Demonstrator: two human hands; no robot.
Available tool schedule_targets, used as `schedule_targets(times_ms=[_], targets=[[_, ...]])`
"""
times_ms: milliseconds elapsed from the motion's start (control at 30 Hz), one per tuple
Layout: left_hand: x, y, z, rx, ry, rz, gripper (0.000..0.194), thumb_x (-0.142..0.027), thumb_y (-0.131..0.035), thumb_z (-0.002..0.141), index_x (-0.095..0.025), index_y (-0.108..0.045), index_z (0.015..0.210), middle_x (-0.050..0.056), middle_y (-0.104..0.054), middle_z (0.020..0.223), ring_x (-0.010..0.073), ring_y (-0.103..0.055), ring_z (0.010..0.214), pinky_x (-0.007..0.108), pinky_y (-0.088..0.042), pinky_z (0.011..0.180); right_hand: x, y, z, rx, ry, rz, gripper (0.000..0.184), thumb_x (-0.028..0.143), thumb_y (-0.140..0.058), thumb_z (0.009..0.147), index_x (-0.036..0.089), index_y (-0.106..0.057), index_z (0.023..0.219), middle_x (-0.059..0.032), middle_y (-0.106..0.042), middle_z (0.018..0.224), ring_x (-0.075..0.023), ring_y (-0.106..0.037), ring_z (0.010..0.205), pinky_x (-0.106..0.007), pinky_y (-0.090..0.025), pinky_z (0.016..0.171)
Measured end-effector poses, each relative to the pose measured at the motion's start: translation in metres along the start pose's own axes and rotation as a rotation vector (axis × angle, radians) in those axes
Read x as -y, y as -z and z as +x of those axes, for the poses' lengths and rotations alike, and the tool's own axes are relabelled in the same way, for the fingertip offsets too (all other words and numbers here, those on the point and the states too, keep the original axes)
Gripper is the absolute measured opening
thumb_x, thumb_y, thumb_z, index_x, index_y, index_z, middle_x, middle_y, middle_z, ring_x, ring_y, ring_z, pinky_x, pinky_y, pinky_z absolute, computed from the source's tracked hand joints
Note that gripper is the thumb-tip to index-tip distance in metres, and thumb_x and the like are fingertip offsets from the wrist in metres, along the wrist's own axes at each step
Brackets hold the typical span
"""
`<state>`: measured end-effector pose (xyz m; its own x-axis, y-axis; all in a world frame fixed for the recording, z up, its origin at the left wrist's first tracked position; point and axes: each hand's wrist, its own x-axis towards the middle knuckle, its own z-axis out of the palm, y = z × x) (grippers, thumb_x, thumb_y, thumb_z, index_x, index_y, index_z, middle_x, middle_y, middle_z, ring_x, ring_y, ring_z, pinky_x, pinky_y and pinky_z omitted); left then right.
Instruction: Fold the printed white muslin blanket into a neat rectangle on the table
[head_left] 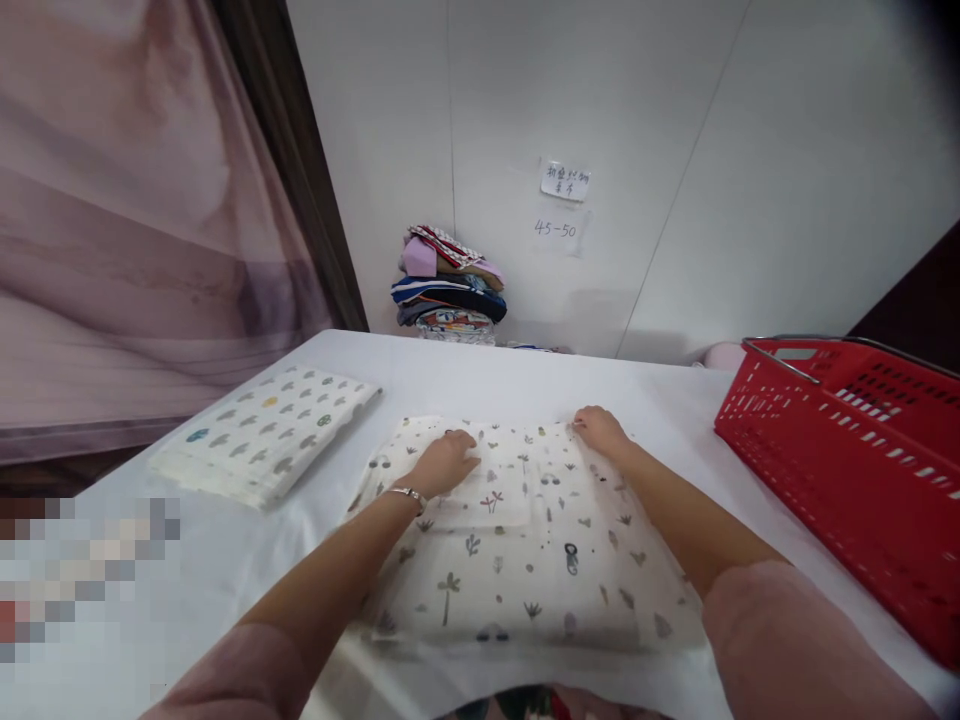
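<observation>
Cloths [517, 590]: two (printed) | left grip [469, 450]: loosely open, empty | right grip [580, 424]: at cloth edge, pinch unclear | basket [840, 470]: one

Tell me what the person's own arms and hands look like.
The left sleeve and right sleeve are pink, ending well above the wrists. The left hand has no glove, with a silvery bracelet at its wrist; the right hand is bare.

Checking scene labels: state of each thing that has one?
Center cloth: laid flat
Left hand: resting on center cloth
Right hand: at center cloth's far edge, grip unclear
Left cloth: folded
Fabric pile: stacked
Red basket: upright, contents unclear
Paper notes: posted
Pink drape: hanging
Bracelet: worn
</observation>
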<state>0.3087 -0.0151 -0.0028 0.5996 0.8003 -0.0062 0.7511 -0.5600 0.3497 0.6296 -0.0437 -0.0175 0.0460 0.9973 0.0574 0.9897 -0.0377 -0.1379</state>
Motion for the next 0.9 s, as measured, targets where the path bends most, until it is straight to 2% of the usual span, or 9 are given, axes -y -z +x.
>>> schedule_targets(times_ms=[167, 300, 467, 533, 600, 733, 800, 833, 900], targets=[[0.006, -0.013, 0.0, -0.079, -0.058, -0.036, 0.028, -0.025, -0.052, 0.08, -0.017, -0.06, 0.105, 0.01, -0.057, 0.114, 0.023, -0.055, 0.103, 0.033, -0.041, 0.091, -0.008, 0.012, -0.023, -0.069, 0.105, -0.05, 0.031, 0.025, -0.038, 0.091, 0.017, -0.068, 0.093, -0.009, -0.064, 0.101, -0.0211, -0.052, 0.097, -0.03, -0.035, 0.086], [-0.005, -0.015, 0.002, -0.172, -0.121, -0.049, 0.035, -0.026, -0.051, 0.081, -0.017, -0.054, 0.115, 0.011, -0.05, 0.127, 0.0234, -0.049, 0.114, 0.036, -0.037, 0.098, -0.011, 0.031, -0.057, -0.18, 0.226, -0.082, 0.03, 0.026, -0.038, 0.091, 0.021, -0.067, 0.096, -0.007, -0.065, 0.098, -0.0205, -0.055, 0.09, -0.031, -0.039, 0.081], [-0.033, -0.011, -0.002, -0.288, -0.34, 0.019, 0.05, -0.029, -0.051, 0.082, -0.016, -0.04, 0.13, 0.013, -0.045, 0.134, 0.0244, -0.037, 0.126, 0.043, -0.03, 0.104, 0.021, 0.069, -0.119, -0.349, 0.431, 0.154, 0.027, 0.028, -0.036, 0.092, 0.02, -0.061, 0.089, -0.0071, -0.063, 0.085, -0.0178, -0.056, 0.078, -0.03, -0.043, 0.07], [-0.042, -0.008, -0.009, -0.289, -0.403, 0.068, 0.051, -0.027, -0.055, 0.079, -0.017, -0.043, 0.128, 0.012, -0.05, 0.128, 0.0249, -0.04, 0.123, 0.046, -0.025, 0.106, 0.043, 0.086, -0.154, -0.278, 0.434, 0.297, 0.024, 0.028, -0.034, 0.093, 0.02, -0.056, 0.089, -0.0054, -0.06, 0.081, -0.0154, -0.055, 0.073, -0.027, -0.043, 0.066], [-0.043, -0.005, -0.02, -0.218, -0.433, 0.124, 0.039, -0.022, -0.056, 0.075, -0.019, -0.054, 0.114, 0.009, -0.063, 0.109, 0.0233, -0.051, 0.11, 0.047, -0.022, 0.107, 0.064, 0.101, -0.191, -0.139, 0.43, 0.386, 0.023, 0.029, -0.033, 0.094, 0.021, -0.054, 0.087, -0.0032, -0.06, 0.078, -0.0136, -0.054, 0.07, -0.025, -0.042, 0.064], [-0.021, 0.005, -0.05, -0.062, -0.403, 0.214, 0.017, -0.012, -0.05, 0.071, -0.02, -0.063, 0.079, 0.003, -0.066, 0.076, 0.0172, -0.061, 0.08, 0.045, -0.023, 0.105, 0.083, 0.118, -0.254, 0.236, 0.364, 0.41, 0.023, 0.033, -0.037, 0.092, 0.024, -0.058, 0.093, -0.0017, -0.063, 0.083, -0.0142, -0.056, 0.074, -0.025, -0.041, 0.066], [-0.003, 0.015, -0.07, -0.079, -0.347, 0.226, 0.02, -0.01, -0.047, 0.071, -0.02, -0.064, 0.076, 0.003, -0.067, 0.077, 0.0174, -0.061, 0.08, 0.045, -0.024, 0.104, 0.08, 0.119, -0.271, 0.325, 0.227, 0.423, 0.026, 0.039, -0.05, 0.086, 0.027, -0.058, 0.108, -0.0022, -0.064, 0.093, -0.0172, -0.058, 0.082, -0.026, -0.043, 0.071], [0.006, 0.022, -0.081, -0.104, -0.318, 0.214, 0.021, -0.01, -0.047, 0.07, -0.02, -0.064, 0.078, 0.003, -0.068, 0.079, 0.0181, -0.062, 0.082, 0.046, -0.025, 0.104, 0.076, 0.117, -0.277, 0.358, 0.153, 0.438, 0.037, 0.04, -0.057, 0.08, 0.029, -0.055, 0.115, -0.0022, -0.064, 0.098, -0.0188, -0.059, 0.085, -0.027, -0.044, 0.072], [0.019, 0.042, -0.111, -0.234, -0.262, 0.16, 0.025, -0.014, -0.046, 0.072, -0.022, -0.064, 0.087, 0.003, -0.069, 0.088, 0.0199, -0.062, 0.088, 0.045, -0.028, 0.103, 0.064, 0.112, -0.282, 0.416, 0.044, 0.464, 0.051, 0.036, -0.064, 0.073, 0.031, -0.052, 0.121, -0.0014, -0.065, 0.099, -0.0209, -0.059, 0.087, -0.028, -0.044, 0.074]])
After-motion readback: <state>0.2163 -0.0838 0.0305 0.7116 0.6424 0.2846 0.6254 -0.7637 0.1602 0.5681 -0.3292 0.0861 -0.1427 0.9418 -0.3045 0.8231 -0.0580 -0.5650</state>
